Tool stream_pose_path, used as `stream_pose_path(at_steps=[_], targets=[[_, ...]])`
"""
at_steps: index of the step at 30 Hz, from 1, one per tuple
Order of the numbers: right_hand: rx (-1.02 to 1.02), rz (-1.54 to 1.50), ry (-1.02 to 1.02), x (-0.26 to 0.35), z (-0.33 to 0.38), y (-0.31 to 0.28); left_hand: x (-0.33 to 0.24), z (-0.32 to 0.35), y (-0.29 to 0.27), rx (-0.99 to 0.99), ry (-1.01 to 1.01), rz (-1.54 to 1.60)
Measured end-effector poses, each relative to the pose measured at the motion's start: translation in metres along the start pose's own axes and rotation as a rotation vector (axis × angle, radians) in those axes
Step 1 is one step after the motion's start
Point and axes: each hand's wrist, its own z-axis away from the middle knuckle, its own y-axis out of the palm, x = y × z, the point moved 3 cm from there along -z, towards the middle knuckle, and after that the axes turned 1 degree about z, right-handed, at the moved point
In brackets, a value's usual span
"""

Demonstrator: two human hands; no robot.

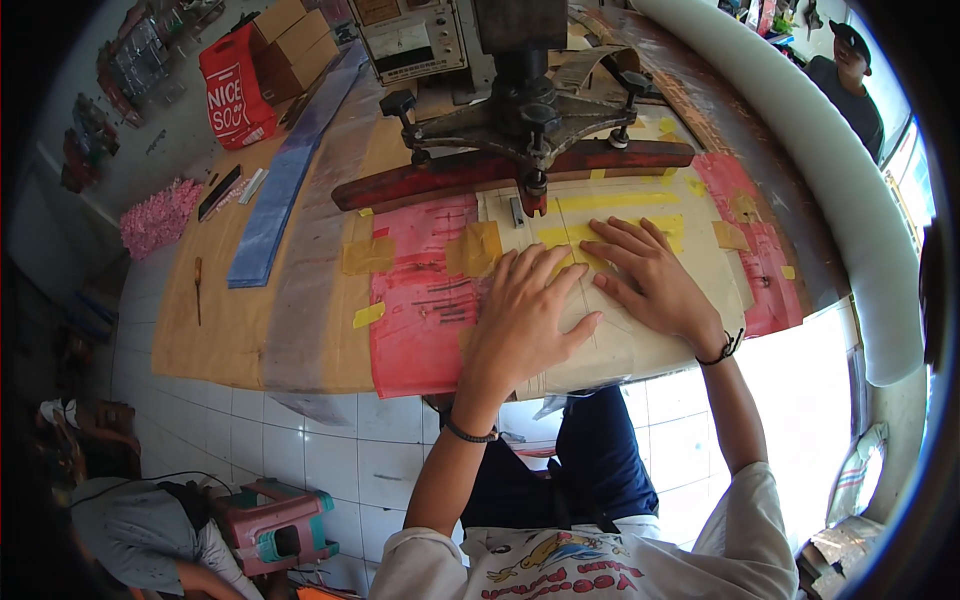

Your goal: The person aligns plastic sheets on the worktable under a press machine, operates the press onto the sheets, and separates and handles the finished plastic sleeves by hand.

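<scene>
My left hand (535, 310) lies flat, fingers stretched forward, on a cream sheet (650, 350) with drawn lines. Beside it my right hand (655, 280) rests on the same sheet with its fingers spread. Yellow tape strips (625, 200) run across the sheet past my fingertips. Just beyond the left fingers lies a small grey metal piece (517, 211). Above the sheet stands the dark metal head of a press (535, 120) with a red-edged bar (400, 187) across it. Red sheets (425, 300) are taped on both sides of the cream one.
Left on the brown-covered table (215, 335) are a blue strip (290, 180), a screwdriver (198, 290), a red bag (237, 90) and pink shreds (160, 215). A white roll (800, 130) borders the right. One person (845, 90) is far right; another (150, 535) is near a stool (275, 525).
</scene>
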Motion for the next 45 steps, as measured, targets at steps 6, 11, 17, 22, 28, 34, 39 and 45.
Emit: stream_pose_path(at_steps=[6, 11, 17, 22, 28, 34, 39, 45], targets=[[-0.022, 0.006, -0.015, -0.005, 0.000, 0.003, 0.020, 0.002, -0.020, -0.248, -0.223, 0.534], [-0.029, 0.012, -0.047, -0.003, -0.001, -0.002, 0.029, 0.024, -0.035, -0.141, -0.239, 0.222], [-0.041, 0.037, -0.064, -0.001, -0.001, -0.002, 0.025, 0.030, -0.032, -0.107, -0.160, -0.025], [-0.062, 0.010, -0.071, -0.001, 0.002, -0.004, 0.022, 0.029, -0.031, -0.083, -0.163, -0.043], [-0.232, -0.037, -0.134, 0.015, 0.027, -0.025, 0.022, 0.033, -0.034, -0.074, -0.141, -0.064], [-0.376, 0.089, 0.155, 0.024, 0.110, -0.004, 0.019, 0.033, -0.033, -0.068, -0.138, -0.086], [-0.406, 0.189, 0.212, 0.020, 0.117, 0.013, 0.023, 0.033, -0.030, -0.107, -0.116, -0.053], [-0.364, 0.133, 0.185, 0.019, 0.119, 0.010, 0.017, 0.050, -0.025, -0.129, -0.151, -0.041]])
